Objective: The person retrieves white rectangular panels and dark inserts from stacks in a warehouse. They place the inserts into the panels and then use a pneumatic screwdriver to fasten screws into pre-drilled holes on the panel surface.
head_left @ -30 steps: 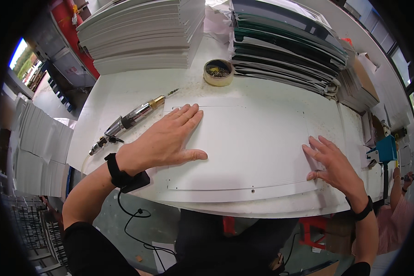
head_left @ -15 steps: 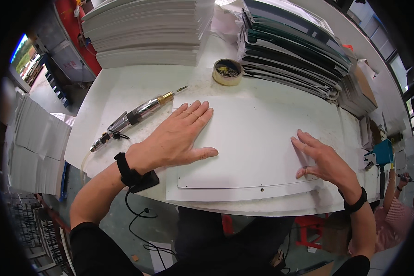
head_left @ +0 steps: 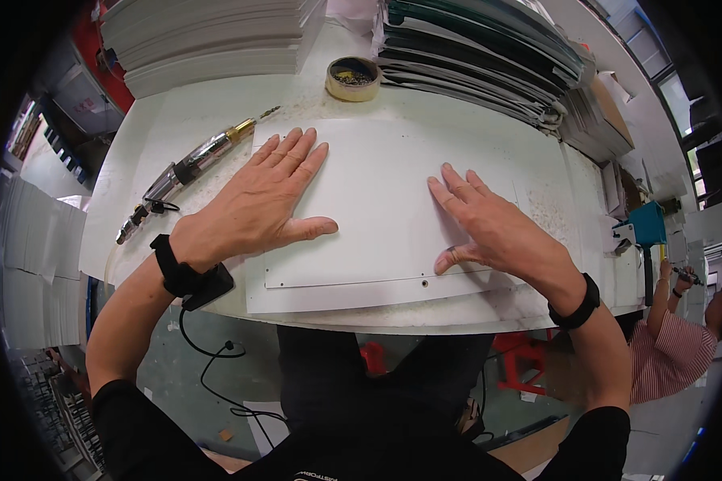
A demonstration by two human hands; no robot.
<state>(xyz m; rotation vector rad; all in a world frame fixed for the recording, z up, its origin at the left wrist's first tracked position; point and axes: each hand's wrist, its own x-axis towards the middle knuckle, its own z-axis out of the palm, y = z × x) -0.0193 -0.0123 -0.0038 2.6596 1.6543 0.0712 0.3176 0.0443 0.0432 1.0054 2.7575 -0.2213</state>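
A thin white panel (head_left: 369,208) with small holes along its near edge lies flat on the table. Under it, another white sheet (head_left: 329,301) sticks out on the near side. My left hand (head_left: 265,192) is spread over the panel's left part, fingers straight and thumb out. Over its right part, my right hand (head_left: 497,228) is open too, with its thumb close to the near edge; whether it presses on the panel I cannot tell. Left of the panel lies a metal air drill (head_left: 188,168), its bit pointing away to the right.
Behind the panel, a tape roll (head_left: 353,94) holds small dark pieces. A tall stack of white sheets (head_left: 217,40) stands at the back left, a stack of dark-edged panels (head_left: 473,60) at the back right. Another person (head_left: 670,353) works far right. Red stools (head_left: 523,365) stand below the table.
The whole view has shifted, so the table appears further up and left. Against the panel, my right hand has slid left from its right edge. My left hand stays in place on it.
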